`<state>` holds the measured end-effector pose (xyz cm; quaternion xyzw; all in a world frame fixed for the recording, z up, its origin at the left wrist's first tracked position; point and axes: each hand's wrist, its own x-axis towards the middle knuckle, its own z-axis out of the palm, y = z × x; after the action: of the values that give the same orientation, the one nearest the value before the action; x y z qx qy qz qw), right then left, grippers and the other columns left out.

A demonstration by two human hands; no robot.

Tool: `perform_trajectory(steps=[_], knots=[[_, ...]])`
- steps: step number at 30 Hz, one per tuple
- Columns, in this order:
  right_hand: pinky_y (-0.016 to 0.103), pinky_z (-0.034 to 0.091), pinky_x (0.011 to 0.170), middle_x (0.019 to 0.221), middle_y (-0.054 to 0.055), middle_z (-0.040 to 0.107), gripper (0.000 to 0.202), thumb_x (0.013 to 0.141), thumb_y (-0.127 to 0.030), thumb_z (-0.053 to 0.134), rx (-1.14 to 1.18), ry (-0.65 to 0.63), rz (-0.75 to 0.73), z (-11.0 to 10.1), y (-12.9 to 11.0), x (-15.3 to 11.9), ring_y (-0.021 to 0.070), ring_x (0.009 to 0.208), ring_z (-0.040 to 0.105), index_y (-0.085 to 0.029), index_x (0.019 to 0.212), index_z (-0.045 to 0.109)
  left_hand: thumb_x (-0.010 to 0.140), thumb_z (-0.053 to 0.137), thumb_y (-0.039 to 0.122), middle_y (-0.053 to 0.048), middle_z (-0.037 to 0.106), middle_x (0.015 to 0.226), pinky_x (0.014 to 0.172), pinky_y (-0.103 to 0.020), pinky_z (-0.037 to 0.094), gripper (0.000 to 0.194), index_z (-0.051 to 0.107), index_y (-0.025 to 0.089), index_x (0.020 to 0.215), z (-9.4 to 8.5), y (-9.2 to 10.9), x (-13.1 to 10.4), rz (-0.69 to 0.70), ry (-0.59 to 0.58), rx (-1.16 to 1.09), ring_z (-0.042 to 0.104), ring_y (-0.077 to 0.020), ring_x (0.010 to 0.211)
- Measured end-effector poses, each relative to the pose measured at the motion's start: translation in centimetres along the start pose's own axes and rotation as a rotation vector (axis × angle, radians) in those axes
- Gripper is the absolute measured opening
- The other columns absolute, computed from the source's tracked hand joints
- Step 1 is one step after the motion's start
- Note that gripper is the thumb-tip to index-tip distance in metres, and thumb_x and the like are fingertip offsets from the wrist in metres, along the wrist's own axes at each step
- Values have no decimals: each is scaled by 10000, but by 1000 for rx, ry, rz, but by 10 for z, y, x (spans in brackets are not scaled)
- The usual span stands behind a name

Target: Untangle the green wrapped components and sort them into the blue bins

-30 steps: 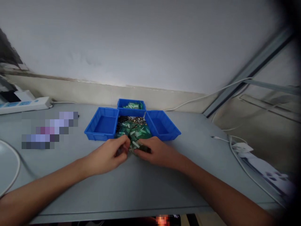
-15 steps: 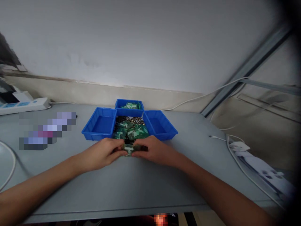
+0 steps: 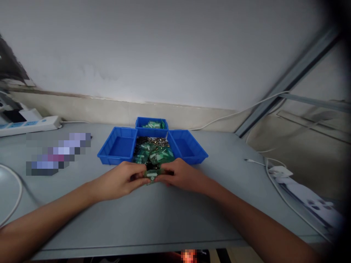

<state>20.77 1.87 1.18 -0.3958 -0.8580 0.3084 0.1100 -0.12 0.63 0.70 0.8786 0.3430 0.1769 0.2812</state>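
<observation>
Item: small green circuit board with a pale connector (image 3: 151,175), held just above the grey surface (image 3: 153,219), directly in front of the heap of green boards and dark metal parts (image 3: 152,151).

Holders: left hand (image 3: 123,180) and right hand (image 3: 179,176), one at each end; the fingers of both are closed on the board's edges, tips nearly meeting.

Surroundings: empty blue plastic tray at left (image 3: 117,145), empty blue plastic tray at right (image 3: 186,146), rear blue tray holding green boards (image 3: 152,123); white power strip (image 3: 29,124) far left.

Handling note: likely best gripped by the edges only, kept level and low over the surface, thumbs clear of the connector, pressure even between both hands so the board neither flexes nor slips.
</observation>
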Motion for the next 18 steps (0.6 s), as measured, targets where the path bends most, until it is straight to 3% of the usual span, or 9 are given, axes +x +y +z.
perform_trajectory(steps=[4,9,13,18], knots=[[192,310,467,529,-23,543,346,810,-401,448,-3,47,1,0,-2,-1,67,483,462,-145,592,526,839,435,337,19,477,608,498,-195,325,268,453,142,656,2,0,-1,-20,23,-36,439,-90,570],[189,351,507,647,-14,571,218,767,-369,522,68,-10,-121,3,-5,-3,84,576,506,-155,793,553,828,461,315,-3,489,718,614,-226,369,213,482,141,707,4,2,-1,109,11,-34,476,-110,683],[190,315,480,610,-33,514,289,739,-443,531,33,-26,-158,4,-6,-4,76,544,462,-159,714,484,850,413,268,-21,495,830,687,-243,385,155,516,155,821,3,6,-2,158,-43,-55,488,-118,768],[199,248,470,545,-59,416,175,755,-274,508,-114,50,-164,4,-4,-4,63,509,391,-168,654,412,852,403,268,-9,520,778,661,-248,404,146,507,165,846,4,5,-1,67,32,-42,499,-118,726]])
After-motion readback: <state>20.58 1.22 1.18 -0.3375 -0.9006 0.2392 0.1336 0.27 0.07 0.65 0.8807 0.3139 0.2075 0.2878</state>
